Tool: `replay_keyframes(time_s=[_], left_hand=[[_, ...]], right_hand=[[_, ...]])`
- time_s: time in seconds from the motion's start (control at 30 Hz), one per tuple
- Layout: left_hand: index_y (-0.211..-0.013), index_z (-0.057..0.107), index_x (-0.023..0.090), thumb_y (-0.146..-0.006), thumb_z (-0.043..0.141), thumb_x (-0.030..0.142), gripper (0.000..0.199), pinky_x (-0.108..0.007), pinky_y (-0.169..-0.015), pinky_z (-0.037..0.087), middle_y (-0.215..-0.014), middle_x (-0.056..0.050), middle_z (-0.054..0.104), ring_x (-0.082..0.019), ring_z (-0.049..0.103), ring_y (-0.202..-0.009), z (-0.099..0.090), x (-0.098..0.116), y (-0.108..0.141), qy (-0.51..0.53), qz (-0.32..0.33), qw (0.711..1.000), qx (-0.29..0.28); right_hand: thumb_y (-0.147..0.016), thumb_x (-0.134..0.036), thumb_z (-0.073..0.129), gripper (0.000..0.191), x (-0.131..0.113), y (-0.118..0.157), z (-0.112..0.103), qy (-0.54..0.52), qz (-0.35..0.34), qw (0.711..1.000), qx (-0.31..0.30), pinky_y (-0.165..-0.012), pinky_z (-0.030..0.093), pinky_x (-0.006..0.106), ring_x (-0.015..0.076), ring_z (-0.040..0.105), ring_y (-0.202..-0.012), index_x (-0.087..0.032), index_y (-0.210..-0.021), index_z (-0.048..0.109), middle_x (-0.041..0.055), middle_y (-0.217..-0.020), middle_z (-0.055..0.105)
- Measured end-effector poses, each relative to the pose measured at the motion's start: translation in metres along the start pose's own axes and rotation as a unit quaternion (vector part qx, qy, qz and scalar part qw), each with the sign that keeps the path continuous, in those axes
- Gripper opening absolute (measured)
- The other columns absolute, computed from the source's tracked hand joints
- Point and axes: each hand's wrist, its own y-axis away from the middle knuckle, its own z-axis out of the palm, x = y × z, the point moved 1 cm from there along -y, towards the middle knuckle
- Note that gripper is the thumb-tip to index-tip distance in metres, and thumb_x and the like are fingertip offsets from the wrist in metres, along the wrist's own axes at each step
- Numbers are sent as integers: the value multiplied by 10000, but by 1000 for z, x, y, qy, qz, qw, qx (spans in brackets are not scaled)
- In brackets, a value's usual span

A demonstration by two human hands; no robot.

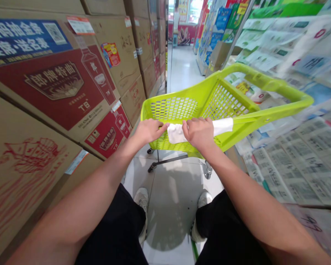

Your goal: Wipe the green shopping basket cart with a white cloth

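A yellow-green shopping cart (179, 106) stands sideways in front of me, its handle end to the right. My left hand (150, 129) is closed over the near top rim of the basket. A white cloth (176, 133) lies draped along that same rim. My right hand (200, 132) grips the cloth against the rim, and part of the cloth sticks out to the right of it. The cart's basket has nothing visible inside.
Stacked cardboard boxes (116, 51) line the left side. On the right, shelves hold packs of tissue paper (287, 143). A tiled floor (182, 70) runs ahead between them. My shoes (142, 198) stand behind the cart's wheels.
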Motion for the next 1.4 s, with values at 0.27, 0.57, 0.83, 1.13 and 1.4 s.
replay_keyframes(time_s=[0.27,0.57,0.83,1.13,1.4], left_hand=[[-1048,811,169,-1063,87,557,821,-383,-766,515,-1019,-189,791,-337,750,-1007,2,-18,-1,-9,-33,999,16],[-1097,817,171,-1059,120,543,791,-410,-805,533,-1067,-192,791,-351,745,-1031,4,-15,-8,-11,-60,998,6],[-1186,757,286,-1069,127,615,720,-354,-813,498,-1185,-72,791,-300,726,-1111,-5,-2,-3,61,-41,997,9],[-1225,722,272,-1066,107,632,730,-352,-783,482,-1162,-93,790,-316,734,-1099,-6,-6,2,49,-38,998,14],[-1210,762,256,-1040,85,673,813,-375,-762,495,-1101,-128,795,-341,735,-1050,0,-16,-6,25,-23,999,27]], right_hand=[[-1054,-493,390,568,15,-6,-9,36,42,998,-23,-787,279,408,262,625,-778,-138,-850,784,167,-861,767],[-1011,-416,408,503,68,-1,-14,72,99,992,31,-836,285,440,286,592,-822,-137,-846,793,173,-841,757],[-1080,-488,344,508,-5,8,1,7,-13,999,38,-851,255,432,293,549,-929,-169,-974,723,148,-960,741],[-1113,-467,281,496,-20,5,0,-32,-80,996,13,-841,251,406,272,546,-962,-190,-1014,680,125,-997,728],[-1083,-542,356,570,17,2,-5,16,-2,1000,1,-843,265,413,290,566,-919,-170,-914,752,149,-933,761]])
